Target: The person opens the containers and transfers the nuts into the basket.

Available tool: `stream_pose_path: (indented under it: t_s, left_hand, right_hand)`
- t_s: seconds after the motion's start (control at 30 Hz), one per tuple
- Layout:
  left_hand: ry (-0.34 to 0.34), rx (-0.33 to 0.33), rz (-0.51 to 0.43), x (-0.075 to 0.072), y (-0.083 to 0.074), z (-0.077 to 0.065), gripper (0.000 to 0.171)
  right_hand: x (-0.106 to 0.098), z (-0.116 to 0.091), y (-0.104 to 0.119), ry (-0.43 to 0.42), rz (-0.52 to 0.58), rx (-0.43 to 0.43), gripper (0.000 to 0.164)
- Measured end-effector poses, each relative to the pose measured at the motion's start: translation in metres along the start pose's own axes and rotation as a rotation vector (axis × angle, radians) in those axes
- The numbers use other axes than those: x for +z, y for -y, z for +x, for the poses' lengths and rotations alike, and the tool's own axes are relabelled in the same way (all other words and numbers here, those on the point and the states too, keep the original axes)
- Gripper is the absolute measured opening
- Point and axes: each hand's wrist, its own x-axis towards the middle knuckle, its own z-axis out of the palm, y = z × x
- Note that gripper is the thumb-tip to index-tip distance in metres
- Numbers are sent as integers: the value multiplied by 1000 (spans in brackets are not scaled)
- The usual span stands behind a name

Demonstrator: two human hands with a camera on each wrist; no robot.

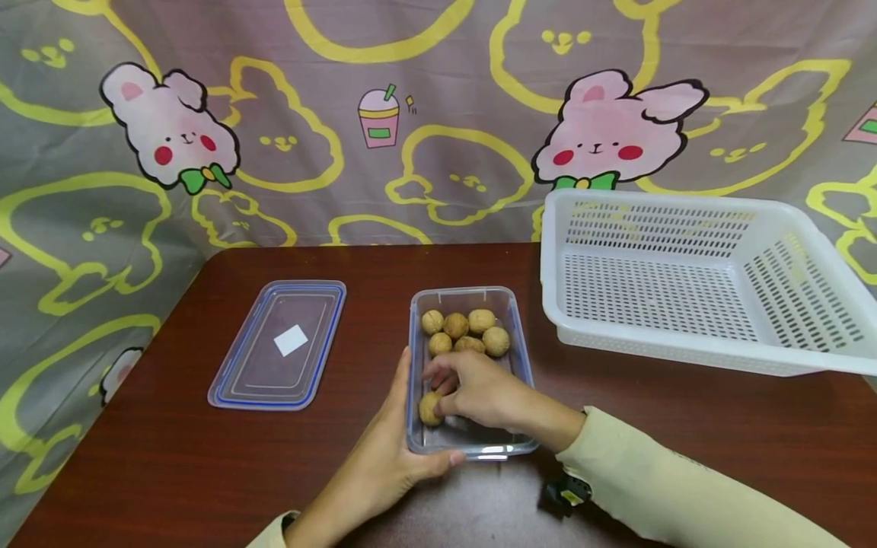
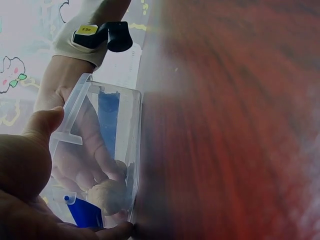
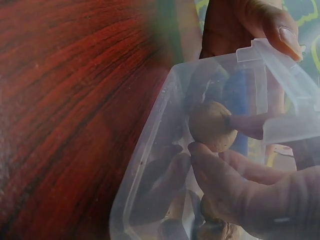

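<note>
A clear plastic food container point(image 1: 529, 365) stands on the table with several walnuts point(image 1: 455, 326) gathered at its far end. My left hand point(image 1: 384, 457) grips its near left corner, thumb along the front wall and fingers against the left side. Inside the container, my right hand point(image 1: 483, 388) pinches one walnut point(image 1: 430, 409) near the left wall. Through the clear plastic, the right wrist view shows fingertips on either side of that walnut point(image 3: 212, 126). Part of the walnut group is hidden behind the right hand in the head view.
A clear lid point(image 1: 277, 346) with a blue seal and a white square label lies flat on the left of the brown table point(image 1: 157, 449). At the back right stands a white perforated basket point(image 1: 658, 335). A patterned cloth point(image 1: 438, 99) hangs behind the table.
</note>
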Motion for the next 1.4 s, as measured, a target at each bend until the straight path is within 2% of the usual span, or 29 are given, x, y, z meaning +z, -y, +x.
stream_pose_path:
  t_s: [0.2, 0.43, 0.67, 1.07, 1.4]
  left_hand:
    - [-4, 4, 5, 0, 0, 0, 141]
    - [15, 16, -26, 0, -1, 1, 141]
    - [9, 11, -21, 1, 0, 1, 141]
    - [18, 19, -45, 0, 0, 1, 141]
    - [15, 28, -49, 1, 0, 2, 141]
  right_hand:
    - [0, 0, 1, 29, 8, 35, 37]
    - [0, 0, 0, 27, -28, 51, 16]
    - [0, -1, 0, 27, -22, 58, 12]
    - [-5, -4, 2, 8, 70, 11, 20]
    - [-24, -9, 6, -3, 203, -39, 29]
